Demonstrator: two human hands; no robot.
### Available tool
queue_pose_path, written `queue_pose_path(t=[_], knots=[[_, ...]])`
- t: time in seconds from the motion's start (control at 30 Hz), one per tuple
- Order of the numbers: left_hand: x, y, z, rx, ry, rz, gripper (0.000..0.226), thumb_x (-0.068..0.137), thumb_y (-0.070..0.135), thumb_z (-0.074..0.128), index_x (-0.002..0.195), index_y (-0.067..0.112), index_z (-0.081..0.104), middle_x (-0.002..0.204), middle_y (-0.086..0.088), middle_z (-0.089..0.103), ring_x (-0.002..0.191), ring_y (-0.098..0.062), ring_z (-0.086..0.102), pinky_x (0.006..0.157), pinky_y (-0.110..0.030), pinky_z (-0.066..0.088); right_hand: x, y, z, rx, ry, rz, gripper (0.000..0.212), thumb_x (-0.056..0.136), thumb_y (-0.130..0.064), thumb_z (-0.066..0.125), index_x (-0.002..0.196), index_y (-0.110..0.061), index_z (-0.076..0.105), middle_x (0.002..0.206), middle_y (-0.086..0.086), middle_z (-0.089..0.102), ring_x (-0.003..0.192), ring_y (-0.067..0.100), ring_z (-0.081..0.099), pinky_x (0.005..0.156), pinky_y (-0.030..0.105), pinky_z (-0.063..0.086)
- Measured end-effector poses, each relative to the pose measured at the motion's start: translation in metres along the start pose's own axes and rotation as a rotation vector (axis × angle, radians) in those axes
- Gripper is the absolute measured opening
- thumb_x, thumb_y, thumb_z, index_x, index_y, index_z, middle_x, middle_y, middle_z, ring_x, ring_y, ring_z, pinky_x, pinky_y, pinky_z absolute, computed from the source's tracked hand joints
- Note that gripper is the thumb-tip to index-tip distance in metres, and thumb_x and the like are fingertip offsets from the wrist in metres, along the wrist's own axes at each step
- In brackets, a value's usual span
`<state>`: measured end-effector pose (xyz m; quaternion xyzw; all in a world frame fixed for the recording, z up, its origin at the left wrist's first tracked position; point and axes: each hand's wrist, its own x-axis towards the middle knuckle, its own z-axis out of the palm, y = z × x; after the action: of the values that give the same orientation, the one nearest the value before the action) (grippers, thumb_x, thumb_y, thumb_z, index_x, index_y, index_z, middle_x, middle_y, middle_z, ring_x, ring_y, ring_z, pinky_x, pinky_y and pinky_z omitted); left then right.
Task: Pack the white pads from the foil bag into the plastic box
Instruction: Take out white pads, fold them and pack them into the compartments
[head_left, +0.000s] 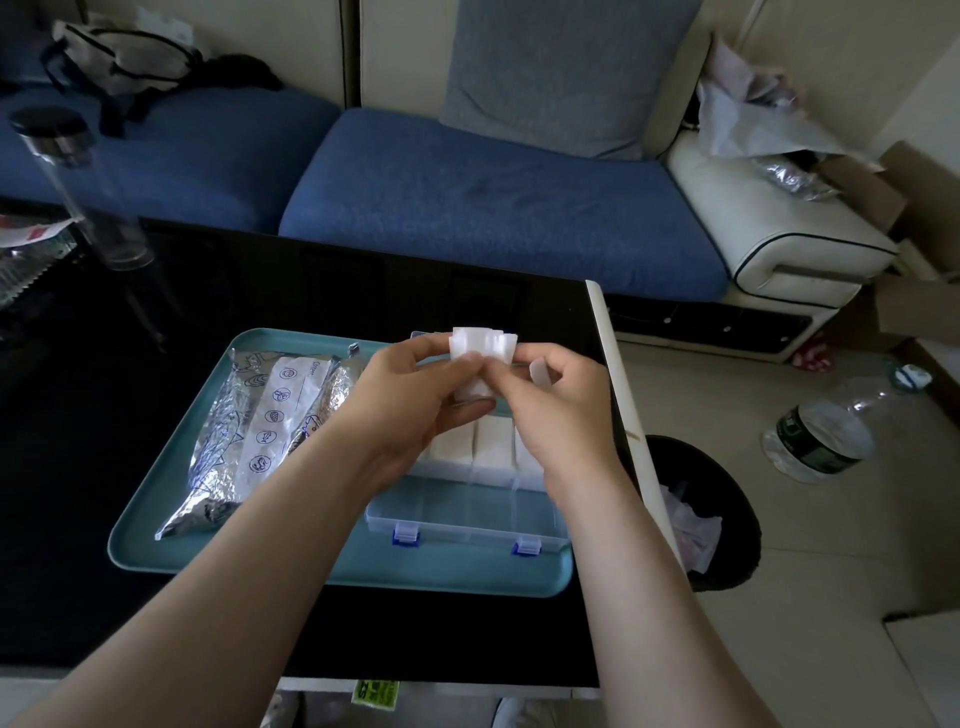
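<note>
Fingers (447, 361) of both hands are clamped on a small stack of pads (480, 343), held above the box (467, 519). The bag (244, 436) lies at the left of the tray (156, 525). The left hand (410, 400) grips the stack's side and the right hand (563, 415) pinches its front. Some box compartments already hold pads. Peeling one off could fan the loose stack, and a dropped pad might miss the box, perhaps landing in the bin (722, 514) at right.

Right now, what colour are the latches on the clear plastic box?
Blue. The two latches on the clear plastic box show best in the head view.
</note>
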<state>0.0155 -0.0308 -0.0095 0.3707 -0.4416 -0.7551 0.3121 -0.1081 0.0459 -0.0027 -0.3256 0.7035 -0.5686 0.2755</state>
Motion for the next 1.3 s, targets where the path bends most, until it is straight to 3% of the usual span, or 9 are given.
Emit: queue_pose_path(t=[0.13, 0.27, 0.37, 0.53, 0.77, 0.87, 0.93, 1.07, 1.3], knots=[[0.001, -0.002, -0.002, 0.079, 0.019, 0.021, 0.025, 0.102, 0.003, 0.063, 0.127, 0.001, 0.066, 0.115, -0.022, 0.075, 0.102, -0.029, 0.077, 0.088, -0.038, 0.064, 0.001, 0.002, 0.001, -0.052, 0.055, -0.065, 0.012, 0.091, -0.027, 0.082, 0.102, -0.023, 0.078, 0.097, -0.007, 0.077, 0.093, -0.009, 0.067, 0.065, 0.005, 0.048], [0.003, -0.004, -0.003, 0.110, 0.063, 0.009, 0.030, 0.100, 0.004, 0.066, 0.130, 0.002, 0.063, 0.120, -0.022, 0.071, 0.099, -0.031, 0.078, 0.086, -0.038, 0.064, 0.001, -0.012, 0.001, 0.033, 0.063, 0.011, 0.020, 0.103, -0.033, 0.058, 0.090, -0.023, 0.071, 0.086, -0.012, 0.066, 0.077, -0.005, 0.063, 0.061, 0.014, 0.044], [0.003, -0.003, -0.002, 0.122, 0.102, 0.007, 0.031, 0.100, 0.005, 0.066, 0.131, 0.005, 0.062, 0.121, -0.018, 0.069, 0.098, -0.030, 0.078, 0.083, -0.036, 0.065, 0.002, -0.017, 0.002, 0.087, 0.074, 0.052, 0.032, 0.105, -0.021, 0.044, 0.114, -0.023, 0.074, 0.106, -0.009, 0.065, 0.097, 0.005, 0.061, 0.073, 0.021, 0.047], [0.003, -0.004, -0.002, 0.144, 0.096, 0.016, 0.028, 0.102, 0.005, 0.063, 0.130, 0.006, 0.064, 0.117, -0.018, 0.072, 0.100, -0.029, 0.077, 0.081, -0.034, 0.065, -0.001, -0.010, 0.004, 0.089, 0.080, -0.037, 0.024, 0.092, -0.010, 0.065, 0.101, -0.025, 0.081, 0.098, -0.009, 0.077, 0.088, 0.000, 0.069, 0.064, 0.011, 0.050], [0.003, -0.003, -0.002, 0.127, 0.025, -0.009, 0.027, 0.104, 0.000, 0.052, 0.127, 0.002, 0.067, 0.119, -0.025, 0.073, 0.107, -0.032, 0.076, 0.087, -0.041, 0.064, 0.000, -0.002, 0.003, 0.011, 0.098, -0.082, 0.014, 0.086, -0.015, 0.085, 0.097, -0.024, 0.081, 0.085, -0.007, 0.078, 0.080, 0.004, 0.074, 0.067, 0.016, 0.056], [0.003, -0.003, 0.000, 0.092, 0.004, -0.031, 0.025, 0.108, 0.006, 0.049, 0.126, 0.001, 0.065, 0.121, -0.024, 0.072, 0.110, -0.033, 0.074, 0.092, -0.046, 0.063, 0.004, 0.004, 0.003, -0.078, 0.126, -0.133, 0.019, 0.085, -0.018, 0.088, 0.100, -0.024, 0.078, 0.084, -0.007, 0.076, 0.079, 0.003, 0.073, 0.073, 0.024, 0.061], [0.002, -0.003, 0.000, 0.114, -0.027, -0.023, 0.023, 0.108, 0.010, 0.052, 0.125, 0.003, 0.065, 0.121, -0.020, 0.074, 0.111, -0.032, 0.074, 0.096, -0.048, 0.061, 0.005, 0.007, 0.003, -0.125, 0.114, -0.152, 0.032, 0.085, -0.021, 0.088, 0.112, -0.024, 0.073, 0.088, -0.007, 0.074, 0.078, 0.003, 0.072, 0.070, 0.015, 0.057], [0.002, -0.006, -0.003, 0.240, -0.036, 0.017, 0.029, 0.104, -0.003, 0.051, 0.126, 0.008, 0.066, 0.117, -0.015, 0.076, 0.105, -0.027, 0.076, 0.091, -0.039, 0.063, 0.007, 0.012, 0.002, -0.255, 0.005, -0.146, 0.028, 0.094, -0.029, 0.079, 0.120, -0.021, 0.074, 0.103, -0.008, 0.073, 0.091, 0.003, 0.069, 0.074, 0.014, 0.052], [-0.002, -0.013, 0.006, 0.771, 0.010, 0.140, 0.037, 0.100, 0.000, 0.045, 0.133, 0.014, 0.050, 0.126, -0.009, 0.061, 0.110, -0.027, 0.067, 0.093, -0.047, 0.062, 0.006, 0.014, 0.003, -0.336, -0.131, -0.116, 0.022, 0.105, -0.014, 0.055, 0.087, -0.015, 0.068, 0.074, -0.005, 0.064, 0.060, -0.003, 0.058, 0.052, 0.007, 0.040]])
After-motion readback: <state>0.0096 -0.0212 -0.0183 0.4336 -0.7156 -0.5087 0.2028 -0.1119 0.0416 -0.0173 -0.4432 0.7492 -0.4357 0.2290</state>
